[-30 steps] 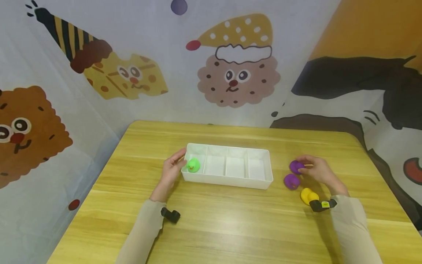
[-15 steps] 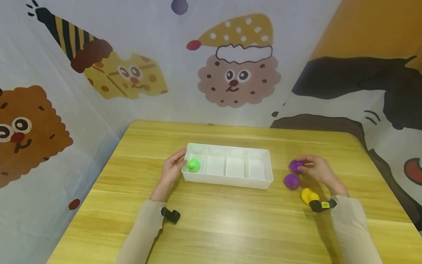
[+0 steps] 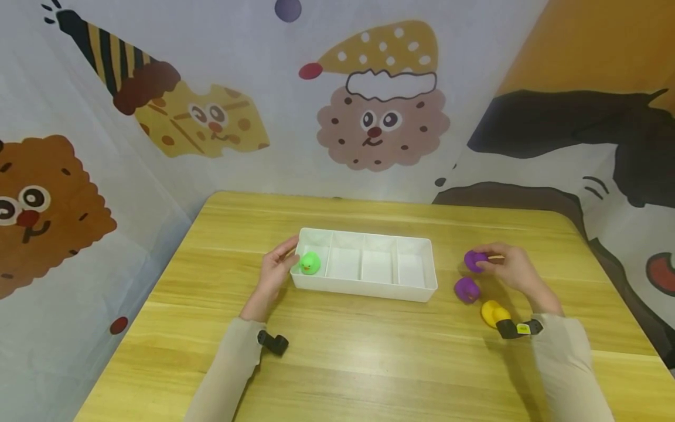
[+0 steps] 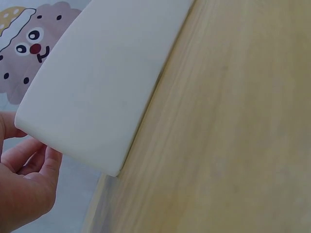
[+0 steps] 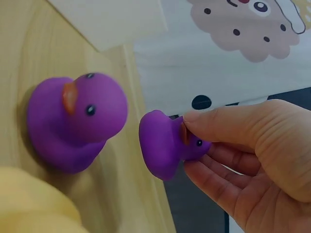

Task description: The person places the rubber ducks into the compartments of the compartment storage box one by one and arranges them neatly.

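Observation:
My right hand [image 3: 514, 271] pinches a purple rubber duck [image 5: 160, 144] by its head, between thumb and fingers, just off the table's surface. A second purple rubber duck [image 5: 73, 121] sits on the table beside it. Nearer to me, a yellow rubber duck [image 3: 493, 313] is partly covered by the wrist camera. My left hand [image 3: 275, 269] holds the left end of a white divided tray [image 3: 364, 288], thumb at the rim and fingers curled against the end wall [image 4: 73, 150]. A green rubber duck [image 3: 310, 263] sits in the tray's leftmost compartment; the other compartments hold nothing.
The tray stands mid-table on a wooden table [image 3: 348, 357]. Behind the table's far edge hangs a cloth [image 3: 295, 170] printed with cartoon figures. A small black camera [image 3: 273, 343] is strapped to the left wrist.
My right hand has shifted slightly up and to the right with the pinched purple duck, away from the other purple duck. The left hand and the tray stay in place.

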`<state>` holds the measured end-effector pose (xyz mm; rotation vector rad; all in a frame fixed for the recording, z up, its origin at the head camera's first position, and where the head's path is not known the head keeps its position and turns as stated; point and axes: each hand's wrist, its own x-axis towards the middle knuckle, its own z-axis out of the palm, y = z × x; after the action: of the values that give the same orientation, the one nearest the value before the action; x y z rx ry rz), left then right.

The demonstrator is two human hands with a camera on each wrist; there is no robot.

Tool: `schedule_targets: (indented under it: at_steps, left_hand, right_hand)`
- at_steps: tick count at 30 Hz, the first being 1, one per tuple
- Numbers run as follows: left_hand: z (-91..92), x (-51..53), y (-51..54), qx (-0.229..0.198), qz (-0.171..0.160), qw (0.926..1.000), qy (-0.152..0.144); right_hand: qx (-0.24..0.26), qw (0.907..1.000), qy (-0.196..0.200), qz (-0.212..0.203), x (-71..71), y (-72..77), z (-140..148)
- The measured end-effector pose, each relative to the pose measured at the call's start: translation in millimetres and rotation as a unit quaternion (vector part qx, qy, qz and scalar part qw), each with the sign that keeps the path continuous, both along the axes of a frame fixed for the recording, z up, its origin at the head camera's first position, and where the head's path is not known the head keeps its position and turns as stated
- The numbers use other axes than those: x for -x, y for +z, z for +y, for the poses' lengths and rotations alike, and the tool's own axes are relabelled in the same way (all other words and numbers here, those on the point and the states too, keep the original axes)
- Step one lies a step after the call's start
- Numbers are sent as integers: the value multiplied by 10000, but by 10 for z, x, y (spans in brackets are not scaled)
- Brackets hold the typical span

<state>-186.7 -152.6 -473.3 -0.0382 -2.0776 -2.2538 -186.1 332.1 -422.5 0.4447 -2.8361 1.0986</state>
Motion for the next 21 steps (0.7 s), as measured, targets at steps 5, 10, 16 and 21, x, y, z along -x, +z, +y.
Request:
schedule_targets:
  at_steps: [5,10,16,21]
  left_hand:
    - [-8,1,18,33,-137,9999,-60]
    - [-14,-27,94,-21,-237,9996,-175]
    - [-18,-33,96,-17,-217,9996,-161]
    - [-21,-10,26,26,-108,9999,-63]
  right_hand:
    - [37,9999,24,97,-16,63,-48]
    - [86,9994,104,311,-20,100,-95]
    - [87,9985,225,482,-43,180,-184]
    - [-9,9974,263,678,-52,244,-266]
